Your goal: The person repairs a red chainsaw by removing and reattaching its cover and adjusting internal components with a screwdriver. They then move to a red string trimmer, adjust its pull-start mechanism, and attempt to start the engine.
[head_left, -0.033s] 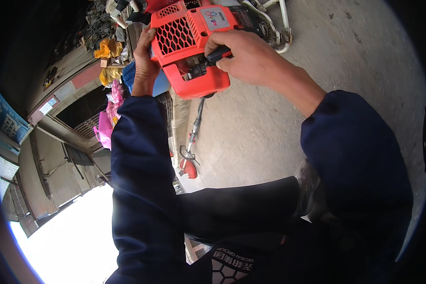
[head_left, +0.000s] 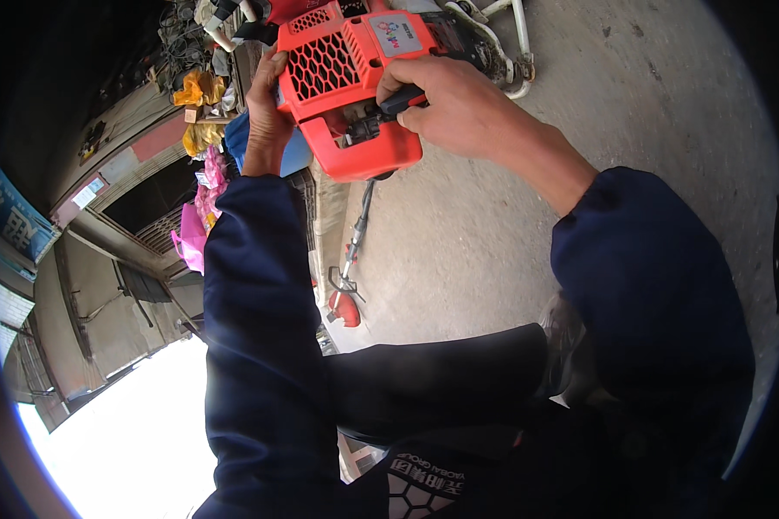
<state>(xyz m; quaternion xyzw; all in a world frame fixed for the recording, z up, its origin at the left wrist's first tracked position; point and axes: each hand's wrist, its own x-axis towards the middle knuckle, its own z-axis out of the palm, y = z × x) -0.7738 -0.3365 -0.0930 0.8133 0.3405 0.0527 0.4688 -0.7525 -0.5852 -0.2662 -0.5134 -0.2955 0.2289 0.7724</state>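
A red engine housing [head_left: 365,157] with a honeycomb grille fills the top middle of the view. My left hand [head_left: 267,112] is closed on its left edge, the thumb along the side and the other fingers hidden. My right hand [head_left: 459,104] curls round a black knob-like part [head_left: 402,100] at the housing's right side, beside an opening that shows dark engine parts [head_left: 362,130]. Below the housing a thin shaft [head_left: 363,212] runs down to a red guard [head_left: 344,310] on the floor, like a brush cutter's. Whether shaft and engine are joined I cannot tell.
White metal tubing [head_left: 521,52] stands just right of the engine. At the left are a blue container [head_left: 296,154], pink bags [head_left: 190,235], yellow bags [head_left: 201,88] and a tangle of cables [head_left: 180,48]. Concrete floor [head_left: 467,251] stretches below and to the right.
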